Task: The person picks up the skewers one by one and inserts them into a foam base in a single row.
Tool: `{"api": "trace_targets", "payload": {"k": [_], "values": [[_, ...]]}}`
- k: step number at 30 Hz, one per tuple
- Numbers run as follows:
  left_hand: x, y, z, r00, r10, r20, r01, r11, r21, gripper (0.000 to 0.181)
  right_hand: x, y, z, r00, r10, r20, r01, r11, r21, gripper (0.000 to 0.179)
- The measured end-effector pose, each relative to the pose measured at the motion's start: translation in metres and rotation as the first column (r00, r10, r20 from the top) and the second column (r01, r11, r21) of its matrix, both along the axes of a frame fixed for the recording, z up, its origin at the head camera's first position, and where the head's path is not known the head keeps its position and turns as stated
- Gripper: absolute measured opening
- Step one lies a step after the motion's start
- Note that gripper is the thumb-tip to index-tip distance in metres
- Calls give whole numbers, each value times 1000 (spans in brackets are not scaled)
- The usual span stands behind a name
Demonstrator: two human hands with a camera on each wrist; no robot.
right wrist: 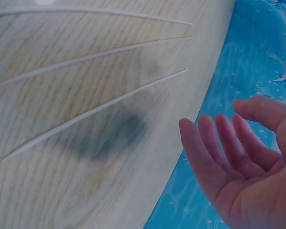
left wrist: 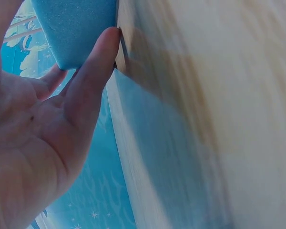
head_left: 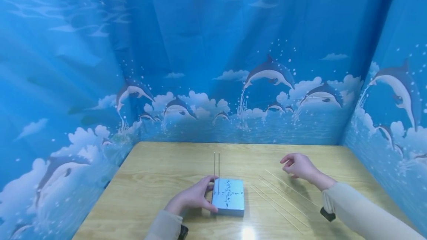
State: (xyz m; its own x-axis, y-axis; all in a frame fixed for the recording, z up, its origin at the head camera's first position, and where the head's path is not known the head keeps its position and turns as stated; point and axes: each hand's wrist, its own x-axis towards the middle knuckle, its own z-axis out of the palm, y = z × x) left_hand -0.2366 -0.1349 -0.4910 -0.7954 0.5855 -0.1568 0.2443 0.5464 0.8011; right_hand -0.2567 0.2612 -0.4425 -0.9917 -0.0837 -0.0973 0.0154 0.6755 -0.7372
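Observation:
A light-blue foam block point(head_left: 235, 197) with many small dark holes on top lies on the table. Two thin sticks point(head_left: 219, 166) stand upright near its left edge. My left hand point(head_left: 194, 195) holds the block from the left, thumb point(left wrist: 97, 59) at the near corner and fingers at the far one. Several thin pale sticks point(head_left: 283, 198) lie slanting on the wood, right of the block. Above the table beyond them, my right hand point(head_left: 300, 166) hovers with nothing in it. Its fingers point(right wrist: 224, 138) are loosely bent and apart in the right wrist view.
The wooden table point(head_left: 160, 166) carries the block and loose sticks. Blue curtains point(head_left: 200, 47) printed with dolphins and clouds hang behind it and along both sides. A bright light reflection shows at the table's near side.

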Motion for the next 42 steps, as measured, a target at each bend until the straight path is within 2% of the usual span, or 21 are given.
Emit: {"api": "trace_targets", "payload": {"k": [6, 14, 21, 26, 33, 42], "values": [[-1, 0, 1, 1000, -1, 3, 1, 1000, -4, 110, -3, 2, -1, 1000, 12, 15, -13, 999, 40, 29], [-4, 0, 0, 1000, 1, 10, -1, 1000, 5, 112, -8, 4, -2, 993, 0, 117, -6, 999, 52, 30], [-5, -1, 0, 1000, 7, 17, -7, 1000, 14, 112, -11, 7, -5, 977, -4, 213, -14, 996, 85, 27], [-5, -1, 0, 1000, 1, 18, -2, 1000, 15, 111, -11, 9, -11, 967, -4, 254, -28, 992, 122, 22], [-2, 0, -1, 1000, 13, 18, -12, 1000, -3, 110, -6, 3, -17, 964, 6, 264, -47, 987, 151, 20], [1, 1, 0, 1000, 11, 11, -11, 1000, -8, 110, -4, -3, -26, 973, -31, 231, -10, 984, 176, 22]]}}
